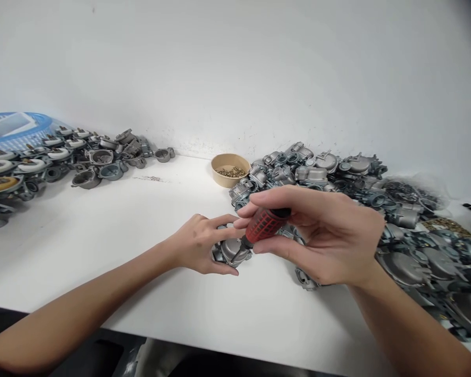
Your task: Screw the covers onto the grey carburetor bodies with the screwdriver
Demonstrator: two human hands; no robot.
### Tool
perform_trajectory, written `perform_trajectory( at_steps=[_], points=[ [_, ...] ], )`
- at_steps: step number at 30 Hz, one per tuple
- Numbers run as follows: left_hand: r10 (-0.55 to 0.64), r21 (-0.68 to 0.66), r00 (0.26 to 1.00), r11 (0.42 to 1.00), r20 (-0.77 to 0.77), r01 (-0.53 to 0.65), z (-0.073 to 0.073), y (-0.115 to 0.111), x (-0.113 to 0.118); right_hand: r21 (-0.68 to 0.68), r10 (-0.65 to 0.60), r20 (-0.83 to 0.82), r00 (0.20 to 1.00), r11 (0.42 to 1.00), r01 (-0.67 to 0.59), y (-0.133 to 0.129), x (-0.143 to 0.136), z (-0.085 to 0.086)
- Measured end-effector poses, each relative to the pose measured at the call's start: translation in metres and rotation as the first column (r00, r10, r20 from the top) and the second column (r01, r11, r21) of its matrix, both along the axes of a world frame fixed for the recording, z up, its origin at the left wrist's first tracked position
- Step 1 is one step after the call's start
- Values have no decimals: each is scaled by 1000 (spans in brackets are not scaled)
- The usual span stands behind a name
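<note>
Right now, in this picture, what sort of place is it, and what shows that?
Probably a small assembly or repair workshop: the right hand holds a red-and-black screwdriver, metal housings lie piled on a white table, and a tub holds small brass-coloured pieces.

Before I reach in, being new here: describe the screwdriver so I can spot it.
Over the white table, find the right hand, beside the left hand that holds a grey metal part. The screwdriver is gripped there, pointing down toward that part. Its red and black gridded handle sets it apart from the grey castings nearby.
</note>
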State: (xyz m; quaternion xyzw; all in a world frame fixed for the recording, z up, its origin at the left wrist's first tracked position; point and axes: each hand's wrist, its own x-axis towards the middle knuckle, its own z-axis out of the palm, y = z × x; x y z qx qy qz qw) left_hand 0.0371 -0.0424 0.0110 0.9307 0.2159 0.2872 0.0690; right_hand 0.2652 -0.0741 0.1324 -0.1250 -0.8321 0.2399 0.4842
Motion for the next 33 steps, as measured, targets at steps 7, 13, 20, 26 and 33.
perform_trajectory(
  at_steps=[7, 13, 20, 26, 33],
  points=[
    [16, -40, 1000, 999, -2, -16, 1, -2, 3, 83, 72, -15, 997, 994, -71, -3, -5, 3],
    [11, -90, 1000, 996, -29, -14, 6, -4, 5, 112, 17, -7, 1000, 994, -16, 1, -4, 3],
    [-8, -79, 997, 997, 80, 14, 4, -3, 5, 161, 12, -49, 999, 987, -4, 4, -7, 3],
    [-4, -65, 996, 998, 85, 9, 5, -2, 5, 24, 48, 17, 999, 999, -49, 0, -4, 4],
    [1, -106, 1000, 994, -25, -4, 6, -3, 5, 104, -21, -37, 999, 994, 25, 1, -6, 2]
  ],
)
